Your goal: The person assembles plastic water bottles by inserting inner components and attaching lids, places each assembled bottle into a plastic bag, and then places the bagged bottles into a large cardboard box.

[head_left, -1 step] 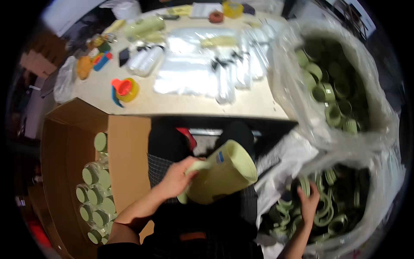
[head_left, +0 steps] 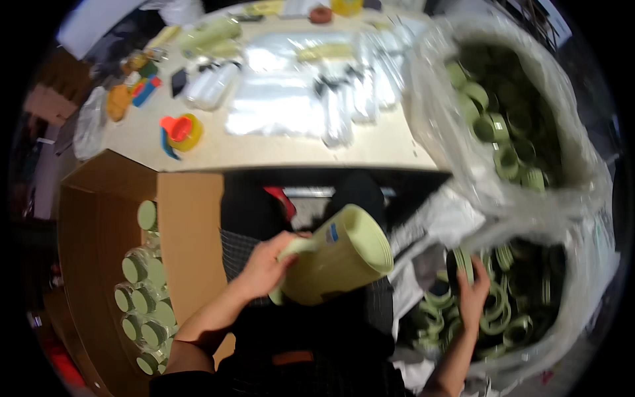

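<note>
My left hand [head_left: 266,266] is closed round the handle of a pale green pitcher [head_left: 334,271] above my lap. The pitcher lies tilted, with its open, ridged mouth towards the upper right and a small blue label on its side. Over on the right, my right hand [head_left: 473,294] pinches a round green ribbed lid-like piece [head_left: 463,264], held on edge. It is above an open plastic bag [head_left: 569,317] with several green rings and round parts inside. Whether the piece has a closed top cannot be made out.
At left stands an open cardboard box [head_left: 188,245] holding several wrapped items with green round ends [head_left: 148,216]. A table [head_left: 264,151] ahead bears clear plastic bags [head_left: 278,109], a yellow tape roll [head_left: 192,135] and small items. Another plastic bag [head_left: 423,99] at right holds green cylindrical parts.
My right hand has raised the green ribbed piece slightly, away from the parts in the bag. My left hand keeps its hold on the pitcher. The whole view has shifted a little.
</note>
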Motion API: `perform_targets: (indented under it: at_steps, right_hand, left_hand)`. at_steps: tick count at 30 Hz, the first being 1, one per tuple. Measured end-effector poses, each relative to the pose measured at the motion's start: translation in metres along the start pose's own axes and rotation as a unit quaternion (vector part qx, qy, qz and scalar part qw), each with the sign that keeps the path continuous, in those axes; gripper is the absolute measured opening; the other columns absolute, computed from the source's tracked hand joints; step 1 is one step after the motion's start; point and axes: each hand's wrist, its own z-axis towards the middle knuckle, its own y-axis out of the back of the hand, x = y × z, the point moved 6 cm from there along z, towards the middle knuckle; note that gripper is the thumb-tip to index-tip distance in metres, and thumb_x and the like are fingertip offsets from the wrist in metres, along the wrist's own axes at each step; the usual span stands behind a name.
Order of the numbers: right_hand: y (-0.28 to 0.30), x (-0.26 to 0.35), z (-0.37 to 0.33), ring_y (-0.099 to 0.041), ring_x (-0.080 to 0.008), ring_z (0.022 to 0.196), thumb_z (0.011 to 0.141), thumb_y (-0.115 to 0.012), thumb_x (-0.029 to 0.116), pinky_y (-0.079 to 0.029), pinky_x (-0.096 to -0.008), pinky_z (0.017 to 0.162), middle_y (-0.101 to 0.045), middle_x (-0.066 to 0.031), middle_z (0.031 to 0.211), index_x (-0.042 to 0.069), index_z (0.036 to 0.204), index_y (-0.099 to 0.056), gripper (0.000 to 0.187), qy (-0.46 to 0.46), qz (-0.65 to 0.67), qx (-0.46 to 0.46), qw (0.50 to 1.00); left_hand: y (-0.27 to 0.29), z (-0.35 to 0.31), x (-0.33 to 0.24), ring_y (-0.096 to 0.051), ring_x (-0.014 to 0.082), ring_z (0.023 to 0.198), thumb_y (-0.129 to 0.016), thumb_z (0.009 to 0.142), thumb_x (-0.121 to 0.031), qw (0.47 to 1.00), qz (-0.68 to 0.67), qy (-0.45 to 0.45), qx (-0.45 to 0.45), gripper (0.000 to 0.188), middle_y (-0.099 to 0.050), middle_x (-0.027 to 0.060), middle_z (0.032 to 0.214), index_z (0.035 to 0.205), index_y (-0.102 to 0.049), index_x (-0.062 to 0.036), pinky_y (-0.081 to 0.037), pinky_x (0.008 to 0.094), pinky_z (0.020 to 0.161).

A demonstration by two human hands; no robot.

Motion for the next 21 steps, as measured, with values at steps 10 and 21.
perform_targets:
  at_steps: [10, 21]
  right_hand:
    - [-0.157, 0.158, 0.004, -0.05, -0.0262, 0.081, 0.084, -0.071, 0.047, -0.043, -0.0371, 0.074, -0.058, -0.0082, 0.09, 0.002, 0.128, -0.066, 0.063, 0.424, 0.021, 0.22, 0.878]
    - [-0.164, 0.155, -0.008, -0.051, -0.0256, 0.081, 0.091, -0.066, 0.047, -0.043, -0.0372, 0.073, -0.057, -0.0105, 0.087, -0.001, 0.127, -0.065, 0.061, 0.373, 0.024, 0.235, 0.897]
  left_hand:
    - [0.014, -0.029, 0.014, -0.063, 0.0201, 0.111, -0.055, 0.099, -0.02, 0.989, -0.146, 0.013, 0.002, 0.04, -0.065, 0.0132, 0.122, 0.133, -0.057, 0.0014, -0.049, 0.0345, 0.096]
    - [0.008, -0.042, 0.024, -0.068, 0.0341, 0.108, -0.061, 0.098, -0.026, 0.994, -0.099, -0.011, -0.036, 0.041, -0.059, 0.0215, 0.136, 0.127, -0.053, 0.001, -0.053, 0.0379, 0.091]
